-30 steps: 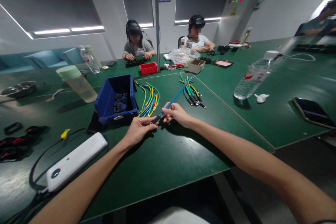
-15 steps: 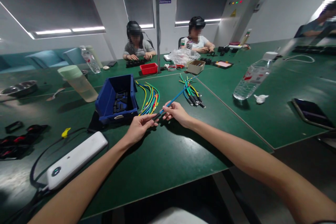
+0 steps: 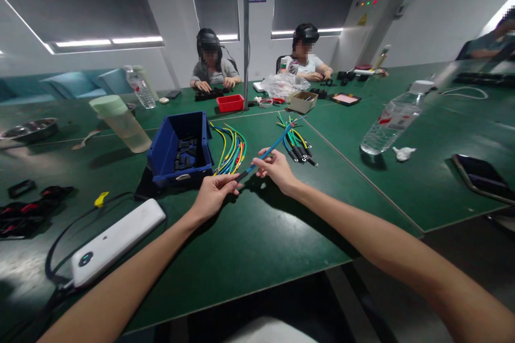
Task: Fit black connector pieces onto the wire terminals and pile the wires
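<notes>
My left hand point(image 3: 217, 193) pinches a black sleeve point(image 3: 242, 176) at the near end of a blue wire point(image 3: 273, 146). Further up, the fingers of my right hand point(image 3: 277, 170) are closed round the same wire, which slants up and away to the right above the table. Beside my left hand stands a blue bin point(image 3: 181, 177) with several black sleeves point(image 3: 187, 151) inside. Loose coloured wires point(image 3: 231, 147) lie just right of the bin. Beyond my right hand is a bunch of wires with black sleeves and ring terminals point(image 3: 300, 151).
On the green table point(image 3: 257, 257), a white power bank point(image 3: 118, 241) with a cable lies at left. A lidded cup point(image 3: 123, 126) stands behind it. To the right are a water bottle point(image 3: 392, 120) and a phone point(image 3: 480, 177). Two people work across the table, near a red tray point(image 3: 230, 103).
My right hand has shifted slightly up along the blue wire, away from the black sleeve. The left hand keeps its hold. The whole view has moved a little.
</notes>
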The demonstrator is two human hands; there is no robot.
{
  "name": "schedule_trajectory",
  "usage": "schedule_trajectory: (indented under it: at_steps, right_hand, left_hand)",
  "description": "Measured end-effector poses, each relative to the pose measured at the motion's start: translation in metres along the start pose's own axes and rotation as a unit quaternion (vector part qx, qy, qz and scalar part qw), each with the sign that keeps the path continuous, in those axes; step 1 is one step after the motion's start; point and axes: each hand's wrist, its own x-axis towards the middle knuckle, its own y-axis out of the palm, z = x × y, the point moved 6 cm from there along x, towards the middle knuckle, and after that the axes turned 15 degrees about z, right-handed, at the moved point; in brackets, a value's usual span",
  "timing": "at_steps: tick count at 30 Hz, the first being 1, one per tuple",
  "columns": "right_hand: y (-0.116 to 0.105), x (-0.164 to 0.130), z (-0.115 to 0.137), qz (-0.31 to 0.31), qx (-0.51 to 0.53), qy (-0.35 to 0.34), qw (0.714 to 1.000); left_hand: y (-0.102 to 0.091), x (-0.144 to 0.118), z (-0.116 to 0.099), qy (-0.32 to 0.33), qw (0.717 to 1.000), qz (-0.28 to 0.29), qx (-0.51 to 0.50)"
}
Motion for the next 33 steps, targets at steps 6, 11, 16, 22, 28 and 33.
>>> schedule_trajectory:
  at_steps: [6,11,16,22,28,33]
  right_hand:
    - [-0.009,0.002,0.010,-0.027,-0.021,-0.041,0.999]
    - [-0.016,0.002,0.021,-0.042,-0.046,-0.057,0.996]
    - [-0.025,0.001,0.032,-0.063,-0.086,-0.068,0.992]
    - [-0.039,0.003,0.041,-0.086,-0.109,-0.087,0.987]
    - [-0.059,0.006,0.046,-0.117,-0.115,-0.101,0.981]
    - [-0.071,0.006,0.052,-0.148,-0.126,-0.099,0.976]
  left_hand:
    - [-0.002,-0.001,-0.003,0.009,1.000,-0.015,0.012]
    - [-0.001,-0.001,-0.006,0.015,1.000,-0.012,0.020]
    - [0.001,-0.002,-0.005,0.015,1.000,-0.004,0.014]
    - [0.003,-0.004,-0.006,0.026,0.999,-0.006,0.043]
    - [0.001,-0.006,-0.010,0.041,0.996,-0.016,0.084]
    - [-0.005,-0.010,-0.019,0.071,0.982,-0.048,0.166]
